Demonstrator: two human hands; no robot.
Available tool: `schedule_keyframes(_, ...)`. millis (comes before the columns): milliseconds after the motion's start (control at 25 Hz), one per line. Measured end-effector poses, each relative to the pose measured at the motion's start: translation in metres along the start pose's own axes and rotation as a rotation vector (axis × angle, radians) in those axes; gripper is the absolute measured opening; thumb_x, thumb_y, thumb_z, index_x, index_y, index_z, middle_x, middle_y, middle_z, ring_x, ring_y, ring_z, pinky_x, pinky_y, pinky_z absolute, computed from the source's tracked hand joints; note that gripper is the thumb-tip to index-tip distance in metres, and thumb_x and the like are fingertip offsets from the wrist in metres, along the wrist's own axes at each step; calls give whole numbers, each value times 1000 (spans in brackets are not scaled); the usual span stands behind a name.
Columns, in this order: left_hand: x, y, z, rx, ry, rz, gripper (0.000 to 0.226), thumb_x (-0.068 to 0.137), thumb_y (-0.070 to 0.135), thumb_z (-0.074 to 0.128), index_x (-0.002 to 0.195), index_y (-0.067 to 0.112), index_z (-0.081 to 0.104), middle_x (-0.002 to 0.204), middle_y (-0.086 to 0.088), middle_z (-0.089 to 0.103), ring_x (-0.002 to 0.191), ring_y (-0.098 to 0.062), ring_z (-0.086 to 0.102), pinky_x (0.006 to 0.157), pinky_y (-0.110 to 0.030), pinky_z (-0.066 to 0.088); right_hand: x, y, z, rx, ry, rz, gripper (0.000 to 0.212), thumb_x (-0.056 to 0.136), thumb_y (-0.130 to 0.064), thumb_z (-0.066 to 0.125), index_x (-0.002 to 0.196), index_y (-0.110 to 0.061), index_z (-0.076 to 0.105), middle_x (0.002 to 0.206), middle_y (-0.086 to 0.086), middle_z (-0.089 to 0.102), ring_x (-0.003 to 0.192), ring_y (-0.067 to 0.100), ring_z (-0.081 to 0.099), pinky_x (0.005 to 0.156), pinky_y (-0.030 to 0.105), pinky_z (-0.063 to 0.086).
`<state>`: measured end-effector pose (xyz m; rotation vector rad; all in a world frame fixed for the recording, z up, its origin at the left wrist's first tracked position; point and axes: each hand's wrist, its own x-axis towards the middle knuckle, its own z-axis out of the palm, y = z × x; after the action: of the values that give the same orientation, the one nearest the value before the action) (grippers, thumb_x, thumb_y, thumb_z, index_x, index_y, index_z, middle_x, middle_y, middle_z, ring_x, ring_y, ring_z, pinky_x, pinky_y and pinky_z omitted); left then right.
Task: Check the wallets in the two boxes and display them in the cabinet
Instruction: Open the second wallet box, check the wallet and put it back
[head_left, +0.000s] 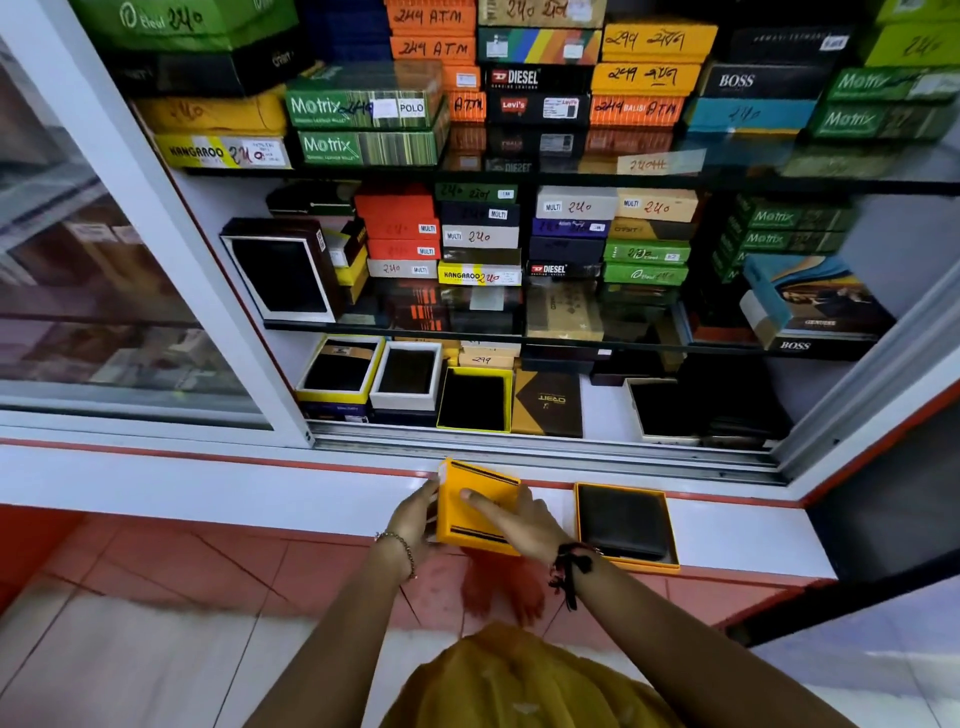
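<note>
Wallet (623, 522) lower centre-right, in open orange tray (670, 564) on ledge (260, 483) | I see left hand (410, 519) and right hand (519, 522) clasping closed orange box (475, 506) | cabinet (545, 444) open; neither box displayed yet

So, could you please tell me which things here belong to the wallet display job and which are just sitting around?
Part of the job:
- closed orange box, held by the left hand and right hand
- open orange box holding a black wallet, on the ledge
- cabinet

Just lying about:
- stacked Motrix boxes
- Diesel box
- Boss box
</note>
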<state>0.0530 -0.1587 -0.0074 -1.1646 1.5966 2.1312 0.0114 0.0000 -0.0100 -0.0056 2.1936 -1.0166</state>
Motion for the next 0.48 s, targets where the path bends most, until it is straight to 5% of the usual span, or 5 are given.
schedule_keyframes(80, -3, -3, 6, -47, -125, -39, 53, 90, 61, 47, 109, 15, 66, 104, -15, 71, 94, -33, 67, 71, -39, 56, 2, -1, 6, -13, 16, 1, 135, 42, -104, 51, 152, -29, 32, 151, 9, 43, 141, 33, 41, 115, 48, 38)
schedule_keyframes(280, -3, -7, 17, -55, -179, -49, 65, 89, 68, 34, 106, 14, 65, 104, -19, 73, 94, -36, 70, 71, -46, 61, 0, 5, 2, 69, 1, 0, 111, 54, -100, 48, 140, -30, 44, 134, 5, 59, 121, 30, 57, 105, 48, 46)
schedule_keyframes(400, 1, -6, -1, -112, -103, -35, 56, 93, 62, 36, 101, 14, 65, 95, -16, 72, 87, -32, 68, 70, -45, 61, 1, 24, -11, 533, 9, 5, 77, 89, -78, 30, 141, -25, 50, 125, 4, 66, 111, 28, 63, 96, 47, 52)
schedule_keyframes(480, 4, -3, -17, -161, -55, -42, 45, 95, 55, 43, 99, 16, 65, 85, -11, 74, 86, -30, 67, 69, -43, 61, 3, 36, -17, 872, 76, 73, 54, 100, -56, 40, 134, -17, 54, 118, 16, 67, 101, 35, 68, 76, 48, 61)
